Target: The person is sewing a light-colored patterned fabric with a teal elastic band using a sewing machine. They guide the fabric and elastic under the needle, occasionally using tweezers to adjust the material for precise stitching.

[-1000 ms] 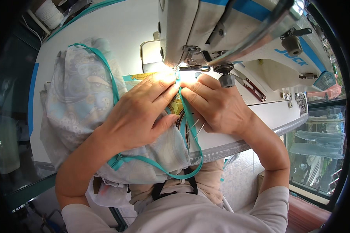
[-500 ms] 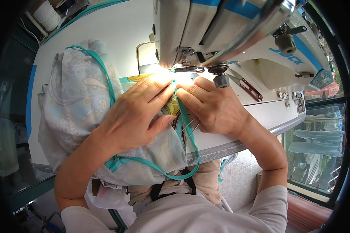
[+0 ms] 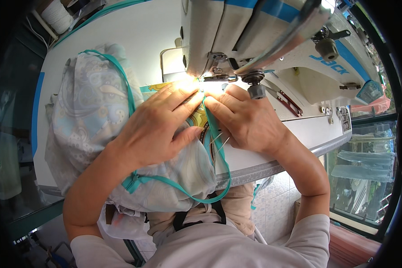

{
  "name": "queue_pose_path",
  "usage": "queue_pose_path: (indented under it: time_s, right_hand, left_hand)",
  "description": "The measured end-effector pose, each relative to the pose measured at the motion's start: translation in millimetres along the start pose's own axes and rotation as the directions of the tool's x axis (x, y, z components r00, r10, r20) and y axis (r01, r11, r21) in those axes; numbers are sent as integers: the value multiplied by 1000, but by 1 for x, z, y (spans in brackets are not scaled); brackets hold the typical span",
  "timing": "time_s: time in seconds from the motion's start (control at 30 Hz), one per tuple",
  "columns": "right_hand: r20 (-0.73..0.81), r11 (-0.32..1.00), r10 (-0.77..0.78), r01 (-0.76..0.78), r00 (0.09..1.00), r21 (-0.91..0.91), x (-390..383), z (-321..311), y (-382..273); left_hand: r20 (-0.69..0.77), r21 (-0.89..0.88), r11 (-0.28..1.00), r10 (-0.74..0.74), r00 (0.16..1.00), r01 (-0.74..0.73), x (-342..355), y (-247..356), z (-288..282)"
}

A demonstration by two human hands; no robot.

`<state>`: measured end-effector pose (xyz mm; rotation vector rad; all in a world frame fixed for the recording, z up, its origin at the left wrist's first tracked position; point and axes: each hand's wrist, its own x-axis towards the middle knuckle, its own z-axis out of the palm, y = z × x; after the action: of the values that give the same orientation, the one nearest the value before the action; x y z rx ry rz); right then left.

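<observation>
My left hand (image 3: pixel 161 123) lies with its fingers flat on yellow patterned fabric (image 3: pixel 196 119), fingertips in the bright light beside the sewing machine's presser foot (image 3: pixel 216 78). My right hand (image 3: pixel 245 120) has curled fingers, its index finger against the turquoise tape (image 3: pixel 212 125) near the foot; a thin two-pronged metal tool (image 3: pixel 219 142), like tweezers, sticks out from under it. The tape loops down past the table edge to a turquoise piece at lower left. Pale paisley fabric (image 3: pixel 87 102) is heaped left of my left hand. The needle area is washed out by glare.
The white machine head (image 3: pixel 259 35) overhangs the white table (image 3: pixel 76 31). A dark-red handled tool (image 3: pixel 290 102) and small bobbins (image 3: pixel 326 110) are at the right. A cord spool (image 3: pixel 53 15) stands at back left. A glazed window (image 3: pixel 362 169) is on the far right.
Both hands stay at the presser foot with only slight shifts. The fabric and tape are almost unchanged; the whole view has moved slightly.
</observation>
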<state>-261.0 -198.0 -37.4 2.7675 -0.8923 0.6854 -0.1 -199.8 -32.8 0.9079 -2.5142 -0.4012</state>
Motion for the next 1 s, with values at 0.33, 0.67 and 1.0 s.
queue_pose_path:
  time_s: [0.33,0.67,1.0]
  right_hand:
    - [17,1000,26,-26,1000,9,0,-4,2]
    - [-100,881,282,-216,954,421,-78,-59,-79]
    - [-90,890,394,-355,915,287,-96,-42,-134]
  left_hand:
    - [-73,-11,995,98,993,-99,5,-11,2]
    - [-42,30,995,98,994,-97,-40,33,-10]
    - [28,-87,990,112,993,-110,-71,61,-44]
